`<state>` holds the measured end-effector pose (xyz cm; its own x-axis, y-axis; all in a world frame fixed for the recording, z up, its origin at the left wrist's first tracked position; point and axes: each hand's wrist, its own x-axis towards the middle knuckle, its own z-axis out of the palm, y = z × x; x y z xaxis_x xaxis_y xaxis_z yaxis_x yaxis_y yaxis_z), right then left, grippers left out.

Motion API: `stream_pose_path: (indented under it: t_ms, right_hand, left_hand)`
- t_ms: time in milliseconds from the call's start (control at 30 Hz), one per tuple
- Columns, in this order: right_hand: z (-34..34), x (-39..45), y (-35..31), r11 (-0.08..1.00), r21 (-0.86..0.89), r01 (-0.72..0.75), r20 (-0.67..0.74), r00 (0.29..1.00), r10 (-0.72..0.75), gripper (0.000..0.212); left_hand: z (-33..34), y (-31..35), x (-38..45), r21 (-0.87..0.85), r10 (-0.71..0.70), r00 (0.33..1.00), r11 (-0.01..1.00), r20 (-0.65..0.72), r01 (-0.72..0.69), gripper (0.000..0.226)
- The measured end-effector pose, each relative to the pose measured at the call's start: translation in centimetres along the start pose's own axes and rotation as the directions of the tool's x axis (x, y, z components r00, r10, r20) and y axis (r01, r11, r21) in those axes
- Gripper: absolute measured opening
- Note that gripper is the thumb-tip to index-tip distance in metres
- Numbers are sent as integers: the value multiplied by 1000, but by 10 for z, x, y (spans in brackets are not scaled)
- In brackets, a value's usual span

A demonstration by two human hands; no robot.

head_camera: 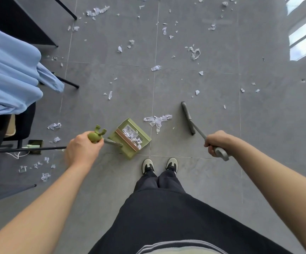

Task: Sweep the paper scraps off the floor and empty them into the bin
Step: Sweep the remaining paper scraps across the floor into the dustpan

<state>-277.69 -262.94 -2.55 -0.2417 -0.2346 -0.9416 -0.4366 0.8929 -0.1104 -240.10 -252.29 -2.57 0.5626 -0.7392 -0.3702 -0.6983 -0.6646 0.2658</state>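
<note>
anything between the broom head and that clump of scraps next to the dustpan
Nothing visible. Only bare grey floor lies between the broom head, held in the right hand, and the clump of paper scraps. The dustpan, held by the left hand, sits on the clump's far side, with no obstacle between them.

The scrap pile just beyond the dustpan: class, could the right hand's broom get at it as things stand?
Probably yes. The broom head in the right hand sits just right of the scrap pile, with bare floor between and the dustpan waiting opposite.
</note>
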Motion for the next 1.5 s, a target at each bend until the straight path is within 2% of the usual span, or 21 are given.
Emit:
stream_pose_path:
  t_ms: [300,433,567,700,767,867,1067,1200,1300,1500]
  right_hand:
    - [39,-4,4,968,-242,67,113,993,-40,6]
    - [55,-9,4,908,-403,115,174,984,-48,19]
    - [70,-24,3,841,-515,163,236,971,-44,15]
    - [69,-38,4,820,-546,172,254,967,-33,15]
    - [62,-44,4,835,-525,166,250,968,-35,17]
    - [50,-53,2,896,-421,140,256,966,-30,5]
    - [25,-55,4,949,-293,113,229,972,-45,5]
    - [4,-52,4,972,-206,110,176,982,-74,9]
    - [-17,-48,1,983,-140,117,141,985,-97,3]
    - [-72,-21,-15,989,-92,114,84,991,-106,2]
  left_hand:
    - [8,9,8,14,11,1000,1000,19,-11,20]
    - [8,14,11,23,37,999,999,31,-37,15]
    - [8,14,13,27,50,998,998,28,-51,17]
    - [8,11,3,12,60,998,998,12,-60,22]
    - [7,8,-3,8,52,999,999,6,-52,23]
    - [6,6,-8,-7,55,998,998,-3,-55,21]
    - [11,18,-4,-86,38,999,996,-9,-38,22]
    - [15,39,-2,-139,20,999,990,-26,-23,25]
    - [20,61,0,-152,19,999,988,-29,-23,25]
    - [30,112,5,-159,10,999,987,-44,-17,23]
